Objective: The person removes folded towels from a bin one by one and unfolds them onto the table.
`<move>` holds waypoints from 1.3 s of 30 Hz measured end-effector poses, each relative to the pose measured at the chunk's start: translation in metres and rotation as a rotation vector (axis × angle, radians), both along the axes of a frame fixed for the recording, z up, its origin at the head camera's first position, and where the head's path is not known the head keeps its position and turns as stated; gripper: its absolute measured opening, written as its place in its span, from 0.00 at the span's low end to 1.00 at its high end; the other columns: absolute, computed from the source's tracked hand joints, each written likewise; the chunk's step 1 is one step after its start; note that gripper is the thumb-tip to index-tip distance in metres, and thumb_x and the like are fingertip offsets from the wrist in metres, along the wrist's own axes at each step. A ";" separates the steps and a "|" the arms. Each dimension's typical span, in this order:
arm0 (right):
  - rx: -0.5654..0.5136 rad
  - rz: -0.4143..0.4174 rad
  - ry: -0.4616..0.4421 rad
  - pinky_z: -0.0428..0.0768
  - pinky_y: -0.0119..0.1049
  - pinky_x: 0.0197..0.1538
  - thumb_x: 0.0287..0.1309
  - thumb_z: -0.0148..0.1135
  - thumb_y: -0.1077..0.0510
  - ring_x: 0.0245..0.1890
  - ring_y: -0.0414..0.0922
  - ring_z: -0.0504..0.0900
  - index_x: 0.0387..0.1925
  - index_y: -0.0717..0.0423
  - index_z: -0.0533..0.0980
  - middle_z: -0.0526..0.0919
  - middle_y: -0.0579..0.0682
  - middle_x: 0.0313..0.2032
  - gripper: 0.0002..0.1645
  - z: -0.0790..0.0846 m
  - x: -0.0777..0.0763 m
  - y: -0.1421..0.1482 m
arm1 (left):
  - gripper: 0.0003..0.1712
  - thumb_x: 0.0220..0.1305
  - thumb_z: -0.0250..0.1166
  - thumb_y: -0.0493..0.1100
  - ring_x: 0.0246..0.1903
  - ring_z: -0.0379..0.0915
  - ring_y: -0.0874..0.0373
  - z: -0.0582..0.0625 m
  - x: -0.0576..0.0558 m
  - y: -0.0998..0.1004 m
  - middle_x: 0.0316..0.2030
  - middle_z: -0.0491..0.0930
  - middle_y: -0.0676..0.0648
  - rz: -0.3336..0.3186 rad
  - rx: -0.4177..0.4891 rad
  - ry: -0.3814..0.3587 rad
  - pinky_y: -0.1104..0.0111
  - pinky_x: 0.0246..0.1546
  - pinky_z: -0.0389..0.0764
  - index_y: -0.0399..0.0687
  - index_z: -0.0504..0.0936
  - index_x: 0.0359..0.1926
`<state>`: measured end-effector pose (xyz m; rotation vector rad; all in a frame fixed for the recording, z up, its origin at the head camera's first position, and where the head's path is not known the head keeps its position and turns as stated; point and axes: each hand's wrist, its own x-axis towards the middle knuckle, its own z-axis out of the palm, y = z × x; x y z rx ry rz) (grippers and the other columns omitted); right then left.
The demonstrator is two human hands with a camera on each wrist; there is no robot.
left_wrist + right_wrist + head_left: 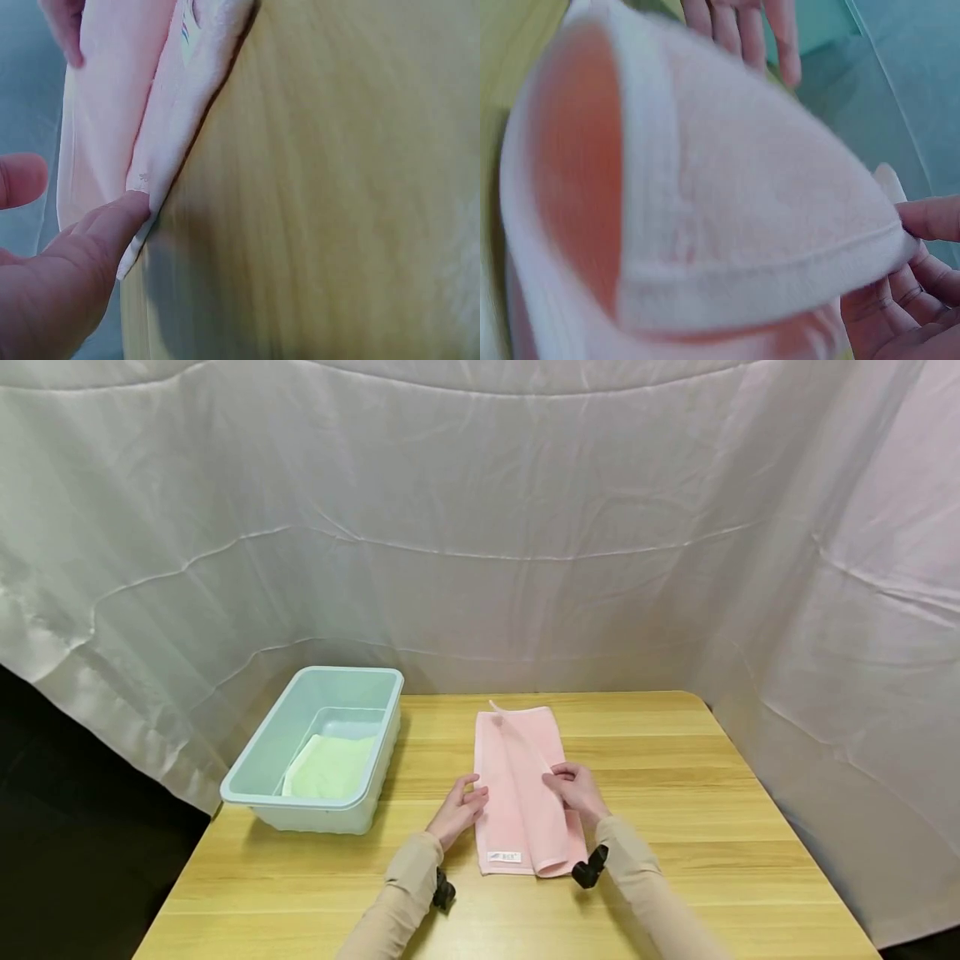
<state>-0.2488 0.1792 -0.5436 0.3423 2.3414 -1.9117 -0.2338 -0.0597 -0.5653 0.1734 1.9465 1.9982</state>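
Observation:
A pink towel (495, 777) lies lengthwise on the table, with one layer lifted and folded over toward the left. A small white label (504, 857) shows at its near left corner. The right hand (577, 789) pinches the edge of the raised layer between thumb and fingers, and in the right wrist view this layer (757, 172) bulges up off the one below. At the towel's left edge is the left hand (459, 810), its fingers extended. In the left wrist view a fingertip (135, 202) touches the towel's border while the thumb (21, 180) stays apart from the cloth.
A light blue-green plastic basin (386, 739) stands on the left of the wooden table (675, 827). Inside it lies a folded pale green cloth (330, 767). Grey curtains (525, 527) hang behind and along the right side.

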 end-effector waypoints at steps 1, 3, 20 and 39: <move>0.001 -0.003 -0.007 0.78 0.28 0.25 0.61 0.65 0.60 0.23 0.35 0.77 0.48 0.70 0.76 0.80 0.43 0.27 0.18 0.001 0.000 0.006 | 0.32 0.76 0.51 0.35 0.71 0.60 0.30 0.000 0.000 0.000 0.69 0.61 0.21 -0.001 0.000 -0.001 0.45 0.73 0.66 0.29 0.51 0.73; 0.015 -0.009 -0.017 0.78 0.28 0.25 0.62 0.65 0.60 0.23 0.35 0.77 0.49 0.70 0.76 0.80 0.42 0.27 0.19 0.001 -0.001 0.018 | 0.32 0.76 0.51 0.36 0.71 0.60 0.31 0.000 0.000 0.000 0.69 0.61 0.21 -0.002 -0.002 -0.001 0.46 0.73 0.66 0.29 0.51 0.73; 0.275 -0.126 0.005 0.75 0.25 0.34 0.63 0.64 0.58 0.30 0.34 0.75 0.52 0.74 0.77 0.82 0.46 0.31 0.23 -0.007 0.007 0.107 | 0.33 0.76 0.52 0.39 0.71 0.61 0.31 0.008 0.003 -0.002 0.69 0.62 0.22 -0.010 -0.120 0.038 0.44 0.71 0.68 0.31 0.52 0.74; 0.432 -0.222 -0.063 0.71 0.30 0.36 0.65 0.58 0.56 0.34 0.42 0.73 0.52 0.71 0.75 0.78 0.52 0.35 0.22 -0.015 0.028 0.163 | 0.33 0.77 0.51 0.41 0.71 0.60 0.32 0.010 0.003 -0.012 0.69 0.63 0.23 0.014 -0.145 0.034 0.44 0.71 0.68 0.32 0.50 0.74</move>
